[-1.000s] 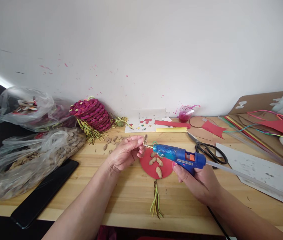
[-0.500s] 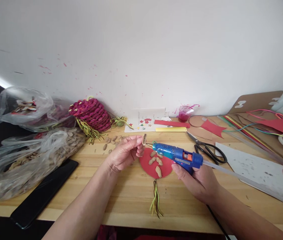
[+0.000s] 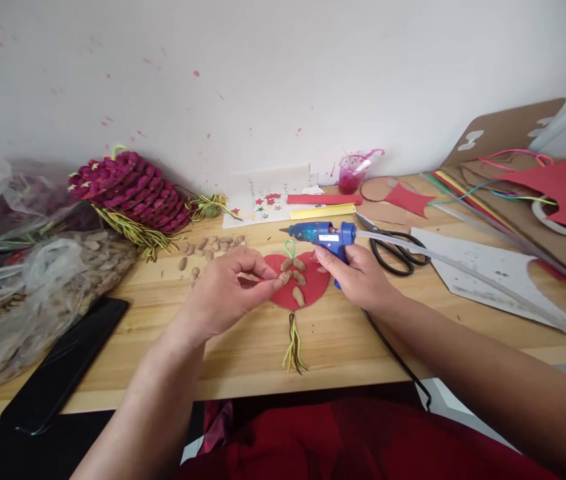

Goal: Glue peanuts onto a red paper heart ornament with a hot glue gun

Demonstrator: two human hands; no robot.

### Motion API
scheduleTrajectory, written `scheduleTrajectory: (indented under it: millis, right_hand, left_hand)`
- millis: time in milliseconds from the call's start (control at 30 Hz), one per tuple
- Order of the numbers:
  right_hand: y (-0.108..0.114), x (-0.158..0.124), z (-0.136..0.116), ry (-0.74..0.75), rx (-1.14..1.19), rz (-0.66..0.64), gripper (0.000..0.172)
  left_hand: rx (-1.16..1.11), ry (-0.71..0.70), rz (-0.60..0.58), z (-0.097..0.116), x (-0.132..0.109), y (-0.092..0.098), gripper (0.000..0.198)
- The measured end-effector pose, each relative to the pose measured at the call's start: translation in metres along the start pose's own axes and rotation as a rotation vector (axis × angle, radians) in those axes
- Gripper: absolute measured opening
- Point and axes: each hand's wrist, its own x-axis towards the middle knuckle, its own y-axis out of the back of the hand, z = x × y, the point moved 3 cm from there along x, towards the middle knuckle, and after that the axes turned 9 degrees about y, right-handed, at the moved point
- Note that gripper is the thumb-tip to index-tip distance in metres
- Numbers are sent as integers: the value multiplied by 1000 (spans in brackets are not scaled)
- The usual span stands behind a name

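Between thumb and fingertips, my left hand (image 3: 233, 290) pinches a peanut (image 3: 283, 276) at the left part of a red paper heart (image 3: 315, 293). Several more peanuts (image 3: 298, 296) lie on the heart, around its middle. A green loop (image 3: 289, 249) sticks out at its top, and a yellow and brown yarn tassel (image 3: 293, 347) hangs from its bottom point. My right hand (image 3: 357, 273) is wrapped round a blue hot glue gun (image 3: 327, 235), above the heart's upper right, nozzle pointing left. A long clear glue stick (image 3: 443, 250) trails from the gun's back.
Loose peanuts (image 3: 213, 247) lie beyond my left hand. At left are a plastic bag of peanuts (image 3: 97, 267), a black phone (image 3: 65, 363) and purple peanut ornaments (image 3: 133, 193). Black scissors (image 3: 397, 250), a cup of magenta paint (image 3: 353, 175) and cut paper (image 3: 483, 287) stand or lie at right.
My left hand has brought the peanut down from the glue gun's nozzle to the red heart. The right hand has moved the gun away, up and past the heart. The view has tilted down.
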Motion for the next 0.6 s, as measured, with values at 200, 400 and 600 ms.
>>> scheduleTrajectory:
  millis: [200,400,600]
  right_hand:
    - [-4,0,-2,5,66,-20,38]
    - [-6,-1,-3,12,80,-20,36]
    - [-4,-1,-6,10,59,-20,36]
  left_hand:
    - [140,56,82,-8,-15,-11,11]
    - [329,118,143,1,-11,-21,14]
    - [425,142,154,4,-6,-27,19]
